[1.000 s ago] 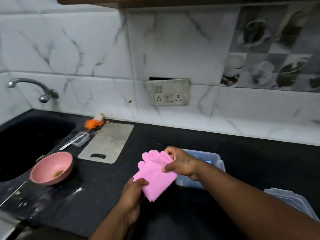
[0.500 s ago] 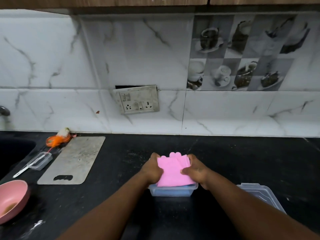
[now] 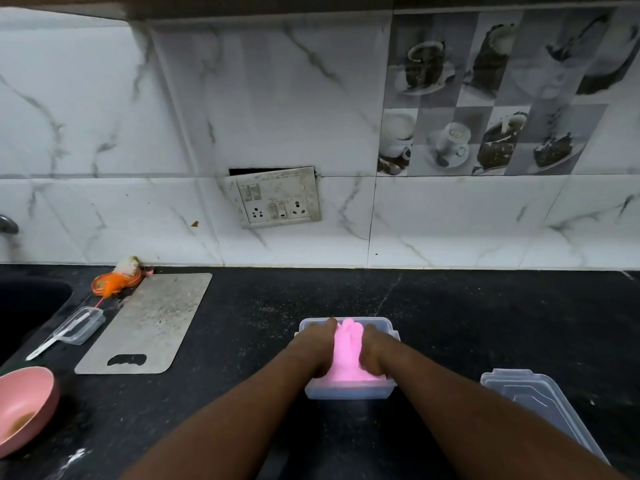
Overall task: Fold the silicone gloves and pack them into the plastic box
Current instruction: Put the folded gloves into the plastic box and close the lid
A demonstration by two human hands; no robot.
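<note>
**In the box on the counter: gloves under both hands**

On the black counter (image 3: 450, 323), near its front edge, the clear plastic box (image 3: 346, 393) stands open with the folded pink gloves (image 3: 347, 355) lying inside it, their finger ends pointing toward the wall. The left hand (image 3: 317, 348) rests on the gloves' left side, fingers stretched forward to the far rim and pressing down, not curled round anything. The right hand (image 3: 375, 351) sits on the gloves' right side; its fingers dip down out of sight, so I cannot tell whether it grips or only presses. The box lid (image 3: 533, 407) lies to the right, apart from the box. Further left lie a grey cutting board (image 3: 149, 323), a small clear container (image 3: 81, 325) and a pink bowl (image 3: 20, 407) beside the sink (image 3: 27, 306).
</note>
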